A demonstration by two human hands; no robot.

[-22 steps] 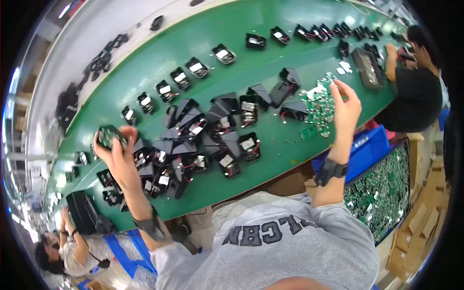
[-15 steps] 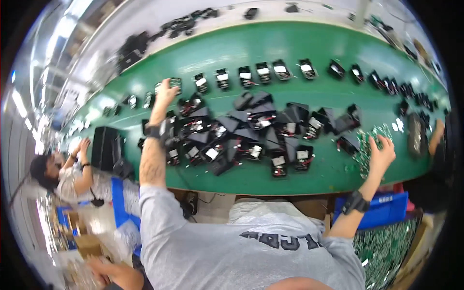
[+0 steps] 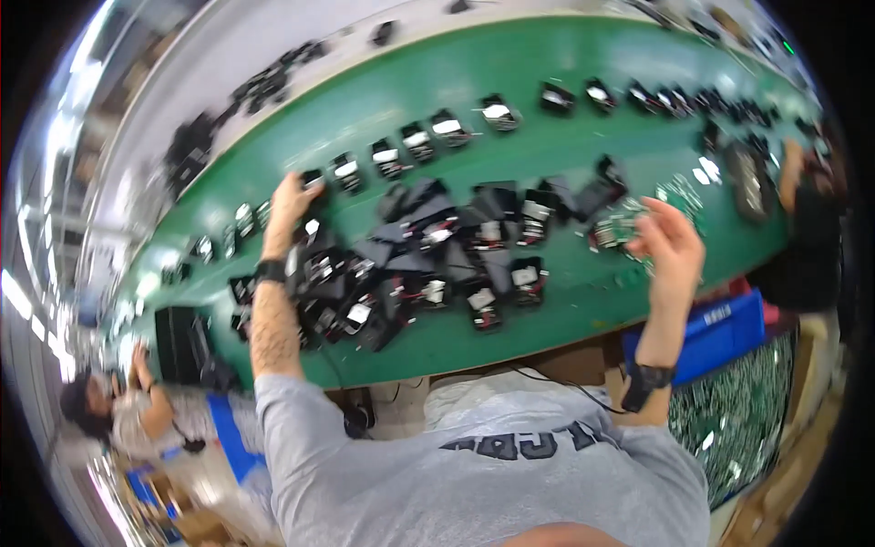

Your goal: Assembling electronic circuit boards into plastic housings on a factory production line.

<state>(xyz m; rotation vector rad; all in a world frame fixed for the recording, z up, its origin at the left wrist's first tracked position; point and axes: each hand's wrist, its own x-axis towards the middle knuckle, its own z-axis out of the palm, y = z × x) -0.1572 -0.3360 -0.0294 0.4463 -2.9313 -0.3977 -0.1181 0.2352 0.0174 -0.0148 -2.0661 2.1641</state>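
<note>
Though my fingers hide part of it, a black housing (image 3: 313, 178) sits gripped in my left hand (image 3: 292, 202) toward the far edge of the tabletop (image 3: 583, 305); my right hand (image 3: 673, 251), blurred, hangs open, partly covering green circuit boards (image 3: 616, 230) near the right end.

Brightly lit: lamps (image 3: 91, 36) glare white from nine to eleven o'clock. Pale sheen on the green table (image 3: 556, 150) toward one o'clock. Right hand (image 3: 673, 253) motion-blurred; fisheye bends edges into black corners.
</note>
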